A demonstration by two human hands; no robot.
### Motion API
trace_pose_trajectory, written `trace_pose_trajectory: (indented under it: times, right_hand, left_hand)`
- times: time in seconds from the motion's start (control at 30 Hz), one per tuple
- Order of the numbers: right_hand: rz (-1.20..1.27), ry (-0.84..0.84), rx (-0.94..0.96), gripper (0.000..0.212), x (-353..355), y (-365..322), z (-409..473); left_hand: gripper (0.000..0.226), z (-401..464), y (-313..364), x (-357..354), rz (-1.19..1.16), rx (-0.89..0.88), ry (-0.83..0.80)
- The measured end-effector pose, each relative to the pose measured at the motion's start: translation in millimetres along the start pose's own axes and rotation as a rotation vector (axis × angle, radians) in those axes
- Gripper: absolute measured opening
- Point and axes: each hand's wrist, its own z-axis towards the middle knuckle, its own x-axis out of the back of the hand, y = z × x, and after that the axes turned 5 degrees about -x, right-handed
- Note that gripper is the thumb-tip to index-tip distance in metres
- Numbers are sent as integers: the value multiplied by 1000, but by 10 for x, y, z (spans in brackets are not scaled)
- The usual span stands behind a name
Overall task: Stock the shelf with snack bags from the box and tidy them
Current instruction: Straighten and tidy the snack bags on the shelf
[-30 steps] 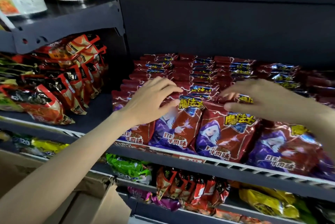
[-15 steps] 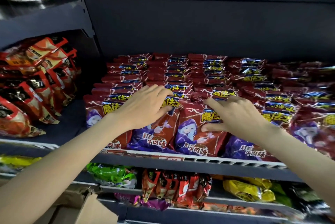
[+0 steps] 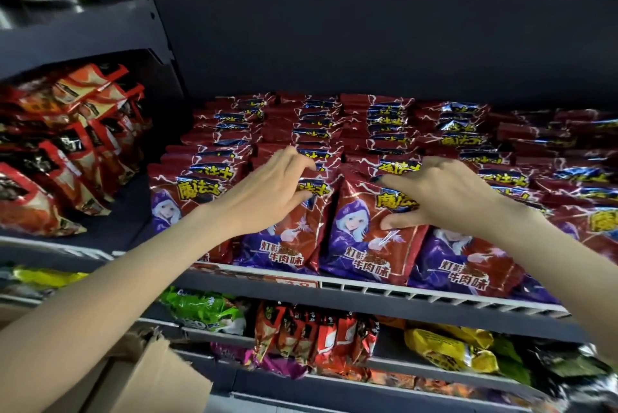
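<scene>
We have both hands on the front of the shelf point(image 3: 384, 290), where the red and purple snack bags point(image 3: 364, 239) stand in rows running front to back. Our left hand point(image 3: 267, 192) curls over the top edge of the second front bag, gripping it; our right hand point(image 3: 441, 195), fingers spread and fairly straight, presses the neighbouring bag. The cardboard box point(image 3: 157, 376) sits below left, nearer our left arm.

Snack bags point(image 3: 363, 228) fill the shelf point(image 3: 384, 294) in rows; the box point(image 3: 160, 379) sits below-left.
</scene>
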Motion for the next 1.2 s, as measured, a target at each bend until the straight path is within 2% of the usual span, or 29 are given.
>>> trace_pose_trajectory:
  times: [0.17, 0.3, 0.4, 0.53, 0.63, 0.7, 0.77, 0.9, 1.0, 1.2]
  right_hand:
    - [-32, 46, 145, 57, -129, -32, 92]
    - [21, 13, 101, 56, -150, 28, -56]
    - [14, 23, 85, 59, -128, 111, -105]
    - [-28, 54, 131, 59, -103, 56, -42]
    - [-14, 35, 133, 63, -74, -7, -3]
    - [50, -1, 68, 70, -3, 14, -64]
    - [256, -20, -54, 70, 88, 72, -152]
    - [535, -83, -222, 43, 51, 202, -238]
    - [575, -71, -275, 29, 66, 210, -213]
    - [535, -11, -295, 31, 54, 272, -185]
  left_hand:
    - [45, -47, 14, -19, -16, 22, 12]
    - [48, -20, -35, 15, 75, 38, -27]
    - [52, -5, -72, 62, 168, 38, 26]
    - [50, 46, 110, 82, 98, -84, 214]
    - [65, 191, 329, -13, 107, -203, 119]
    - [72, 271, 416, -111, 150, -231, 44]
    - [76, 312, 443, -190, 194, -213, -2]
    - [80, 368, 459, -266, 273, -192, 39]
    - [91, 404, 498, -288, 270, -165, 38]
    - [100, 399, 560, -299, 186, -112, -42]
